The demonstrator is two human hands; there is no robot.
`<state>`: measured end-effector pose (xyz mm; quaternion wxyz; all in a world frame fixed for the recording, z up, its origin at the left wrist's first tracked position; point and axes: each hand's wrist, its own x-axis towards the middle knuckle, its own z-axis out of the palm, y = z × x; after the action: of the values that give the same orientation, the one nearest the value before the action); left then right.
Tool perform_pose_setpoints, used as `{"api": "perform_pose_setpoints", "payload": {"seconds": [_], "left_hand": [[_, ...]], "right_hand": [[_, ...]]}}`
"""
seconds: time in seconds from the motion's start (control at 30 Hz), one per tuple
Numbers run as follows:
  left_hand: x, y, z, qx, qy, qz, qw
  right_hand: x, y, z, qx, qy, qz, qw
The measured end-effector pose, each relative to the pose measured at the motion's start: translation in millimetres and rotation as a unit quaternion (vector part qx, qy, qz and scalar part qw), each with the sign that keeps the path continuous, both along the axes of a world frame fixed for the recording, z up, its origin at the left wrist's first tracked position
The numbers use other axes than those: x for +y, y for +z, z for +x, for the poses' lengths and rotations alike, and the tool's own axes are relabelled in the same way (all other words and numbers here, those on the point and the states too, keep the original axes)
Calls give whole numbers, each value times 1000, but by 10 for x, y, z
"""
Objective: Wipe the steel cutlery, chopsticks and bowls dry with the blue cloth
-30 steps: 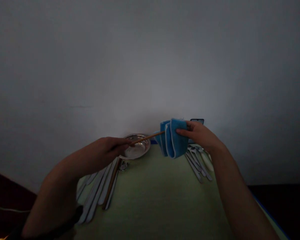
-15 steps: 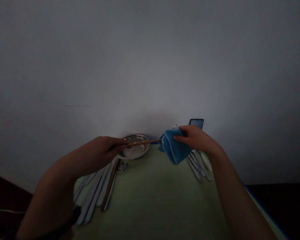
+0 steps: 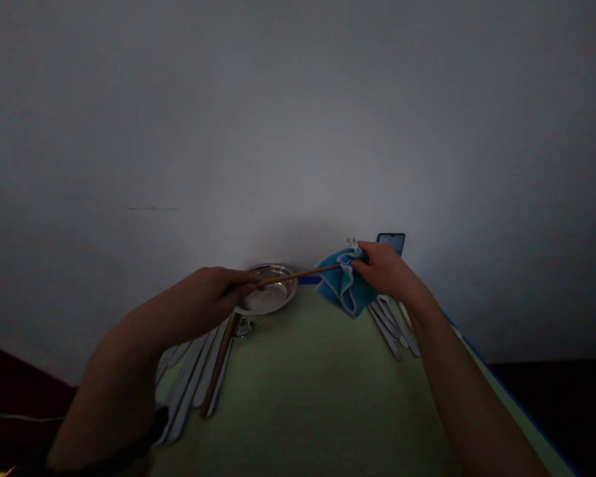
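Note:
My left hand [image 3: 223,289] pinches one end of a thin wooden stick [image 3: 298,273], held roughly level above the table. The stick's far end runs into a blue cloth [image 3: 345,285] with pale edging, where its tip is hidden. My right hand [image 3: 385,268] is closed on that bunched cloth, thumb in front, and the cloth hangs in loose folds. Behind the stick, a shiny metal bowl [image 3: 271,301] stands against the wall, partly covered by my left hand.
Several metal utensils and a brown wooden one [image 3: 219,371] lie on the left of the green tabletop [image 3: 308,391]. More metal cutlery [image 3: 390,328] lies on the right. A phone [image 3: 392,243] leans behind my right hand, near the pale wall [image 3: 298,132].
The cloth dipped with my right hand, then rose again, and its folds have opened and bunched differently around the stick. My left hand stays nearly in place, still holding the stick.

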<state>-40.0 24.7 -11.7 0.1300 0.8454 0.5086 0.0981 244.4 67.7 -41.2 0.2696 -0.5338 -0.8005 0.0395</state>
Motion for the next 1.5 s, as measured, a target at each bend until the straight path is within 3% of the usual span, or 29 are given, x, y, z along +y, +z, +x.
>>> {"api": "perform_pose_setpoints", "payload": {"seconds": [0.3, 0.83, 1.1, 1.33, 1.5], "left_hand": [[-7, 16, -13, 10, 10, -24, 1000], [4, -1, -32, -6, 9, -44, 999], [40, -23, -79, -16, 0, -55, 998], [11, -11, -57, -22, 7, -69, 997], [30, -34, -57, -34, 3, -77, 996]], "right_hand": [[-41, -9, 12, 53, 77, -70, 993], [-28, 3, 5, 40, 87, -24, 995], [-5, -56, 34, 107, 140, -109, 978], [-50, 6, 2, 85, 125, -85, 985], [-55, 14, 9, 114, 154, -47, 980]]}}
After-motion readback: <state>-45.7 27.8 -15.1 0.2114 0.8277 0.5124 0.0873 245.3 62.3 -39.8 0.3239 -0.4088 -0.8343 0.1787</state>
